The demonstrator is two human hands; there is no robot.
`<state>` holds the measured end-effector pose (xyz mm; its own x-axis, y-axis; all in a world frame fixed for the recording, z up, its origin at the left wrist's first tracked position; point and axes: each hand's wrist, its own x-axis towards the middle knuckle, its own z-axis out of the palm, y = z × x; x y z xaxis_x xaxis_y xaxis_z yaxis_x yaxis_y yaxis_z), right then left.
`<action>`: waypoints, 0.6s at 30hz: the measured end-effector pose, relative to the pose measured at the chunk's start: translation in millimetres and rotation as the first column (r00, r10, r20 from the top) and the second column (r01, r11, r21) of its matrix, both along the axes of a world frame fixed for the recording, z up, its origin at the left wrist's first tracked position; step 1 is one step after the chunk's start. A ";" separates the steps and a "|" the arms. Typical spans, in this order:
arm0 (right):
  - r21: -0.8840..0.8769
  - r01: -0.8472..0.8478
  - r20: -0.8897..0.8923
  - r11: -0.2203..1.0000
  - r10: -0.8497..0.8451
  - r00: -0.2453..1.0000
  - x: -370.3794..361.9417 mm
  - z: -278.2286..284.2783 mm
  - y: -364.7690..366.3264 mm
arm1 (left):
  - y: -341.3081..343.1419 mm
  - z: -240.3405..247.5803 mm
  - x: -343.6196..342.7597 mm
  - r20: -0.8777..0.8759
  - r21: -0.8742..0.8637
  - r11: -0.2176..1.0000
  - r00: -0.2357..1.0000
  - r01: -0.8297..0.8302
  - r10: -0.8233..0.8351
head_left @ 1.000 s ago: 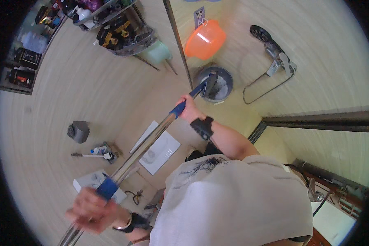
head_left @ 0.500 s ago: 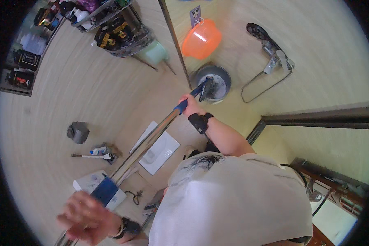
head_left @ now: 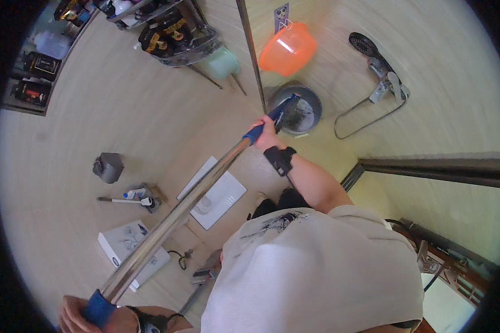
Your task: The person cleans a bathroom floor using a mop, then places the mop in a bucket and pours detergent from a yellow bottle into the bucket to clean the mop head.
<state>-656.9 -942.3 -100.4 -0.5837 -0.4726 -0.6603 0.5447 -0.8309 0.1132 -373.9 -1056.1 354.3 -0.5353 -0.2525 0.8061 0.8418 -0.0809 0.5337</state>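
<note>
A long metal mop pole [head_left: 175,222] with blue sections runs slantwise from the lower left to a round grey bucket [head_left: 320,105]. Its blue lower end [head_left: 280,109] reaches over the bucket, which holds cloudy, dark-specked liquid; the mop's head cannot be made out clearly. My right hand [head_left: 265,132], with a black band on the wrist, is wrapped round the blue grip just short of the bucket. At the lower left, my left hand [head_left: 75,316] has its fingers curled round the blue sleeve [head_left: 99,308] on the pole's upper part.
An orange basin [head_left: 289,49] hangs on the wall above the bucket, beside a hand shower [head_left: 372,55]. Bottles fill a corner rack [head_left: 178,53]. A white squat toilet [head_left: 219,200] lies in the floor under the pole. A toilet brush [head_left: 122,201] and white cistern [head_left: 122,241] are at left.
The blue sleeve has slid down-left along the pole, and my left hand, loose and blurred before, has closed round it. My right hand still grips near the bucket. The view has shifted slightly.
</note>
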 end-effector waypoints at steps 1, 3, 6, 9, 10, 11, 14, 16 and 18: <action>-0.007 0.004 0.041 1.000 -0.004 0.999 11.9 16.7 -7.1 | -6.7 -9.6 6.0 -0.005 0.028 0.998 0.998 -0.055 0.055; -0.013 -0.014 0.019 1.000 0.014 1.000 38.0 52.8 -20.2 | -16.0 -39.9 5.0 0.018 0.072 0.978 0.981 -0.196 0.195; -0.143 -0.140 0.114 0.980 0.157 0.981 79.8 116.0 -36.3 | -9.4 -97.0 -14.2 0.148 0.089 0.909 0.908 -0.406 0.391; -0.216 -0.281 0.066 0.935 0.301 0.951 107.3 151.6 -41.0 | -2.4 -125.0 -35.2 0.156 0.140 0.896 0.903 -0.421 0.400; -0.214 -0.276 0.071 0.937 0.297 0.952 115.1 161.1 -40.5 | -3.3 -124.8 -34.0 0.161 0.141 0.897 0.904 -0.419 0.396; -0.270 -0.323 0.056 0.907 0.350 0.935 121.4 170.3 -39.7 | -5.8 -123.7 -32.5 0.129 0.150 0.916 0.926 -0.371 0.354; -0.430 -0.466 -0.124 0.774 0.460 0.879 145.4 217.9 -40.7 | -22.4 -108.0 -20.1 0.053 0.144 0.949 0.959 -0.282 0.277; -0.502 -0.533 -0.269 0.681 0.462 0.845 158.5 228.3 -42.2 | -32.7 -105.9 -18.8 0.074 0.172 0.963 0.977 -0.208 0.198; -0.564 -0.462 -0.161 0.684 0.458 0.874 161.6 232.7 -50.9 | -34.9 -103.1 -19.1 0.115 0.157 0.933 0.944 -0.323 0.308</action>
<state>-495.4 -993.2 132.3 -0.1941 -0.9654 -0.1744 0.8434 -0.2550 0.4729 -393.0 -1091.1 251.2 -0.4718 -0.5500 0.6892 0.7895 0.0845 0.6079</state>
